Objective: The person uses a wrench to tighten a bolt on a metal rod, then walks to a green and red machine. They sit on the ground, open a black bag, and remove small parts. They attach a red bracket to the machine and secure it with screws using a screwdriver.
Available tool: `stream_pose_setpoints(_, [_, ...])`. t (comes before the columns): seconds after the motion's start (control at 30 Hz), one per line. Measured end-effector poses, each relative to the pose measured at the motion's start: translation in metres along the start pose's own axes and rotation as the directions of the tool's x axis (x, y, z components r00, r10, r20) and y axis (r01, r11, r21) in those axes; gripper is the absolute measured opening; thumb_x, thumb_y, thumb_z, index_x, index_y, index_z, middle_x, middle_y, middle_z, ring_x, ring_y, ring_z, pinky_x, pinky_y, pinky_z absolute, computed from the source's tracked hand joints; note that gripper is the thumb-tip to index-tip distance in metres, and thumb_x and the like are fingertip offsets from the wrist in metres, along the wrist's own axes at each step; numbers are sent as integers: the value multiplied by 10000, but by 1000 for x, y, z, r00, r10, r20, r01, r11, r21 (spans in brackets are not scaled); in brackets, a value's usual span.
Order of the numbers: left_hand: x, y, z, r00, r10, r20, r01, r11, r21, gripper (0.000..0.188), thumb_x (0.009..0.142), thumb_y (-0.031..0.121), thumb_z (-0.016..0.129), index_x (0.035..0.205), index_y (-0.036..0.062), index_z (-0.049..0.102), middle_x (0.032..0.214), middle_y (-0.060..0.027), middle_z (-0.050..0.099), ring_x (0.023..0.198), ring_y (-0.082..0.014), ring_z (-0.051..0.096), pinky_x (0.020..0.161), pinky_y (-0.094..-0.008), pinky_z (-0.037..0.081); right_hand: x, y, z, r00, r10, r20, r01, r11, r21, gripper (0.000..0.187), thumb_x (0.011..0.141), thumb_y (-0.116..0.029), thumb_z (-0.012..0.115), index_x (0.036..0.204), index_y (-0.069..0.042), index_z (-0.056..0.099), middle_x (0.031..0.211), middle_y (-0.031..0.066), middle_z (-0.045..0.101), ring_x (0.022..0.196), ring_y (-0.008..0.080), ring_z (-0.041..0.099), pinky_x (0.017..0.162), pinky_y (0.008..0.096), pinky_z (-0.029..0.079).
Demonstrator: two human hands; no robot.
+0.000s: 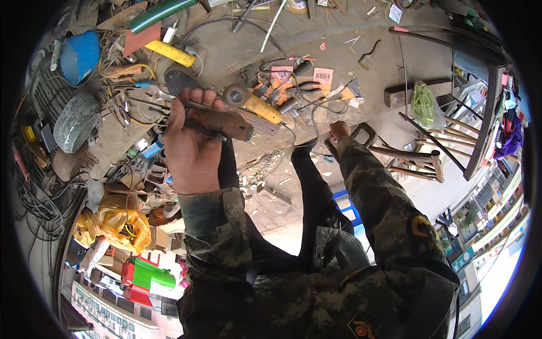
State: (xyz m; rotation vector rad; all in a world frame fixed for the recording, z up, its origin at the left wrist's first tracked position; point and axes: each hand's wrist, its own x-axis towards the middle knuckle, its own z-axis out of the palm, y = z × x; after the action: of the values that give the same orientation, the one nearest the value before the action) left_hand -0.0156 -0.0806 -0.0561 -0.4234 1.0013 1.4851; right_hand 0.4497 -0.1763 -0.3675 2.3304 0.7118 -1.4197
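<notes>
My left hand [193, 150] is palm up, its fingers curled round a worn reddish-brown wooden tool [223, 123] with a blocky end; its exact kind cannot be made out. Thin metal shafts stick out on the left side of that hand, and whether they belong to the tool is unclear. Further right, my right hand [339, 131] is closed in a fist beside a dark looped frame [364, 135]. My sleeve and the small size hide what its fingers hold. Just beyond my left hand lies a yellow angle grinder [254, 104].
Hand tools, cords and wood shavings litter the ground. A yellow bar-shaped tool [171, 53] and a blue rounded object [80, 56] lie far left. At right stand a slatted wooden seat [420, 164] and a wooden block [398, 95] beside a bag of greens [424, 106]. A brush [368, 56] lies beyond.
</notes>
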Motion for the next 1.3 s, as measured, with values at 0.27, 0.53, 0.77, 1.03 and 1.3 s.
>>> stream_pose_setpoints(0.27, [-2, -6, 23, 996, 35, -85, -32, 999, 30, 415, 1114, 320, 375, 1339, 10, 536, 1269, -122, 638, 1223, -317, 591, 1086, -490, 454, -12, -78, 23, 958, -277, 66, 258, 943, 209, 254, 922, -201, 585, 744, -24, 624, 604, 95, 625, 473, 204, 607, 425, 356, 461])
stream_pose_setpoints(0.53, [-6, 1, 38, 992, 53, -114, -54, 999, -3, 429, 1109, 325, 378, 1361, 11, 526, 1304, -156, 632, 1245, -339, 589, 1070, -496, 470, -17, -142, 53, 928, -354, 115, 347, 935, 72, 212, 896, -200, 602, 847, -26, 712, 761, 139, 723, 619, 276, 705, 592, 412, 563])
stream_pose_setpoints(0.77, [-7, 4, 36, 997, 51, -62, -53, 998, -45, 478, 1115, 330, 360, 1447, -7, 428, 1369, -187, 575, 1276, -334, 559, 1100, -464, 438, 26, -151, 83, 683, -714, 156, 728, 647, -225, 182, 897, -177, 620, 837, -26, 703, 824, 134, 697, 730, 277, 686, 646, 405, 562])
stream_pose_setpoints(1.03, [-7, 4, 31, 998, 60, -36, -62, 996, -69, 459, 1109, 353, 369, 1382, 16, 520, 1318, -150, 639, 1246, -328, 591, 1069, -494, 457, 13, -158, 74, 780, -620, 78, 620, 751, -230, 160, 803, -179, 700, 903, -67, 755, 990, 175, 717, 975, 338, 715, 816, 449, 587])
stream_pose_setpoints(1.3, [-7, 4, 31, 998, 44, -40, -46, 996, -74, 473, 1107, 341, 370, 1418, 11, 504, 1383, -158, 602, 1298, -332, 555, 1119, -494, 419, -3, -146, 63, 626, -737, 255, 649, 311, -694, 279, 899, -265, 601, 960, -39, 754, 1008, 222, 729, 922, 397, 721, 833, 502, 581])
